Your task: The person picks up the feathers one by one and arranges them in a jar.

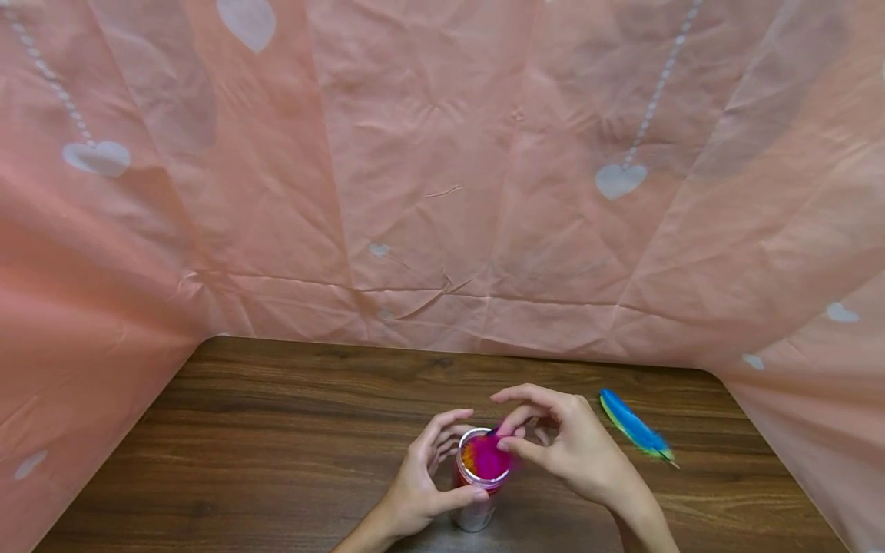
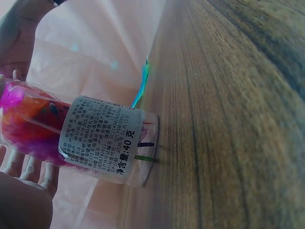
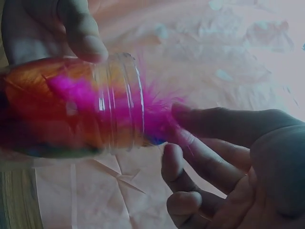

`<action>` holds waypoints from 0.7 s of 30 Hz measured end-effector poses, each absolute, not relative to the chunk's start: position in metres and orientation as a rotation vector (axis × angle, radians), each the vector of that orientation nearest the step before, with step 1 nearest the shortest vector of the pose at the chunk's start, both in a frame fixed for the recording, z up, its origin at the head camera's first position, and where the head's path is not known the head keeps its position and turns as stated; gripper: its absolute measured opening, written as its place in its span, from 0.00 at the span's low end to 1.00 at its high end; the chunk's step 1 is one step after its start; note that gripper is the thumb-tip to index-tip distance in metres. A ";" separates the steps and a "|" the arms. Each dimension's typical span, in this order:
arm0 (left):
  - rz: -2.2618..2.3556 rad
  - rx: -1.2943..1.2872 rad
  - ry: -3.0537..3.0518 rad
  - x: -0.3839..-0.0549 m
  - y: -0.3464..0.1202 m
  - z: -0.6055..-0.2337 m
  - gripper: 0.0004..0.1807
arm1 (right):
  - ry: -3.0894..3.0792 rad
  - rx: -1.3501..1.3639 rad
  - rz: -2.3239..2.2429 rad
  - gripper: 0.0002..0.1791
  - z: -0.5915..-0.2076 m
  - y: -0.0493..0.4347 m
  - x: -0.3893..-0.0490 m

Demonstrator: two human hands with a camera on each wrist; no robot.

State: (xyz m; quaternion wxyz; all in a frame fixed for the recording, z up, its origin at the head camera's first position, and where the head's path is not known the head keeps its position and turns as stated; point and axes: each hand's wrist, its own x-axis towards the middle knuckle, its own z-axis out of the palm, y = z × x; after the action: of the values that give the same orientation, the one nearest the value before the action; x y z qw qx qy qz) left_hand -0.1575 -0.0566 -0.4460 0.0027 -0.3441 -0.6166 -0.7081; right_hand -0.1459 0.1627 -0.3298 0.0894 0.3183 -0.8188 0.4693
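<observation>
A clear plastic jar (image 1: 474,518) with a white printed label (image 2: 102,136) stands upright on the table, its mouth uncovered. Orange, red and magenta feathers fill its upper part, and several thin quills show near the bottom in the left wrist view. My left hand (image 1: 420,480) holds the jar near its top, thumb on the near side and fingers round the far side. Over the mouth, my right hand (image 1: 563,445) pinches a fluffy magenta feather (image 3: 159,114) between thumb and index finger. Part of that feather is inside the jar.
To the right of my right hand, a blue and yellow-green feather (image 1: 632,422) lies on the brown wood-grain table (image 1: 276,430). Pink cloth (image 1: 442,230) with pale hearts hangs behind the table and along both sides.
</observation>
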 end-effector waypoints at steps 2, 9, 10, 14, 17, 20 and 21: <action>-2.217 -1.083 -1.929 -0.158 -0.056 -0.446 0.44 | -2.423 0.948 1.398 0.22 -0.329 0.165 -0.146; -2.236 -1.086 -1.927 -0.158 -0.056 -0.444 0.45 | -2.357 0.886 1.482 0.20 -0.327 0.180 -0.148; -2.241 -1.083 -1.929 -0.158 -0.056 -0.444 0.45 | -2.346 0.880 1.499 0.20 -0.327 0.182 -0.149; -2.246 -1.086 -1.927 -0.159 -0.057 -0.444 0.45 | -2.289 0.858 1.557 0.19 -0.328 0.192 -0.155; -2.245 -1.091 -1.917 -0.159 -0.057 -0.444 0.44 | -2.272 0.814 1.538 0.17 -0.329 0.198 -0.158; -2.240 -1.104 -1.900 -0.160 -0.057 -0.444 0.45 | -2.293 0.737 1.460 0.16 -0.331 0.202 -0.162; -2.238 -1.109 -1.896 -0.160 -0.057 -0.443 0.45 | -2.307 0.707 1.422 0.15 -0.331 0.203 -0.162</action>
State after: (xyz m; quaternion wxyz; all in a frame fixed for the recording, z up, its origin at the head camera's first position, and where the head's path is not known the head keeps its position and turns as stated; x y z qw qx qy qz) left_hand -0.1605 -0.0574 -0.4432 0.0029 -0.3536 -0.6045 -0.7138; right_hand -0.1624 0.2025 -0.3315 0.1696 0.2487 -0.8117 0.5005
